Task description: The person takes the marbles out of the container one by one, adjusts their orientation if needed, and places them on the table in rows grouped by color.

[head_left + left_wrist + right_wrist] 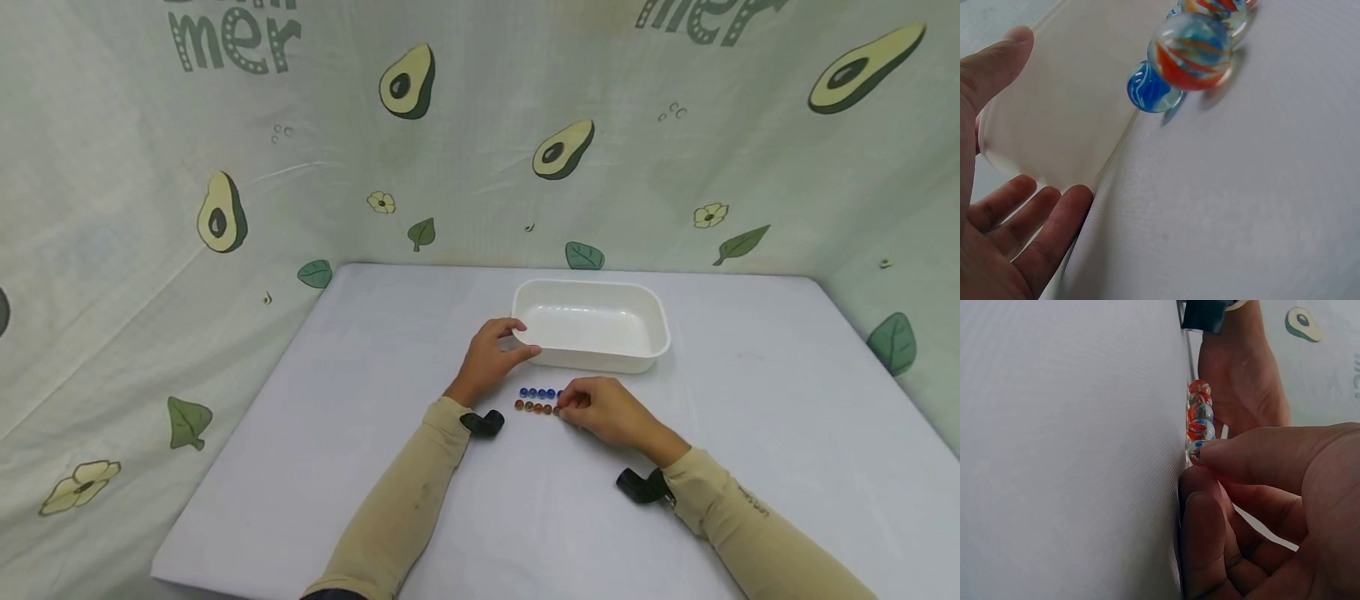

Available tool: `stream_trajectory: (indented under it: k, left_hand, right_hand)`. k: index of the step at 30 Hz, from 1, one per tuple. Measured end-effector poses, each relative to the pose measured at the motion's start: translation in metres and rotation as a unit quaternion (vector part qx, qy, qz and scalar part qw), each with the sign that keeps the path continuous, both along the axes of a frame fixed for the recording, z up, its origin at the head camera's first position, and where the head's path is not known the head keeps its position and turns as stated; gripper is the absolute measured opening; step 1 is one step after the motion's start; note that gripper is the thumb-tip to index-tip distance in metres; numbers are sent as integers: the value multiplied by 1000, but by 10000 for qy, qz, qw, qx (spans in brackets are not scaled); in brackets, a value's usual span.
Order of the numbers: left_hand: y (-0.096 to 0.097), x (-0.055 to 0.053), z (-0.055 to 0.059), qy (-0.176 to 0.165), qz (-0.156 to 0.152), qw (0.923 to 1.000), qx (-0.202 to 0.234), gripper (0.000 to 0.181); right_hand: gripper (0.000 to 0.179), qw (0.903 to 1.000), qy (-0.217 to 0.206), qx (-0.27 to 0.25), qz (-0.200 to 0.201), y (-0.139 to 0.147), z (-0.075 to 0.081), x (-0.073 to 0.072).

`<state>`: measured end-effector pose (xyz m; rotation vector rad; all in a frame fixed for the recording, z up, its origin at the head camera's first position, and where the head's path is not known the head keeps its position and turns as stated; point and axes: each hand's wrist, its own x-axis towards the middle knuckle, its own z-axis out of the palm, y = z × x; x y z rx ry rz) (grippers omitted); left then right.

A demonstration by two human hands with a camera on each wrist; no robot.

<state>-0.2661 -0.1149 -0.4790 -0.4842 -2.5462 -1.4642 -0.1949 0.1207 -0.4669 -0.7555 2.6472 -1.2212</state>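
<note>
A white plastic basin point(588, 358) stands toward the back of the table. My left hand point(487, 360) grips its near left corner, the thumb and the fingers lying on either side of that corner. In front of the basin are two rows of glass marbles. The farther row point(532, 392) is blue and the nearer row point(528, 407) orange-red. At the right end of the nearer row, my right hand point(603, 408) pinches a marble point(1195, 452) between thumb and finger. The right hand hides part of the blue row. In the left wrist view, a blue marble point(1150, 90) sits beside an orange-swirled marble point(1190, 56).
A white cloth point(337, 467) covers the table. Behind it hangs a pale curtain point(465, 150) printed with avocados and leaves. Black wrist cameras point(639, 486) are worn under both hands, near the tabletop.
</note>
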Motion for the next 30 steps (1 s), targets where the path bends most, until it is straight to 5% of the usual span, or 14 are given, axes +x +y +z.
stream_trajectory:
  k: [30]
  left_hand:
    - [-3,2,-1,-28,-115,9999,-41,50]
  right_hand:
    - [5,9999,-25,6,-99,-4,-1,5]
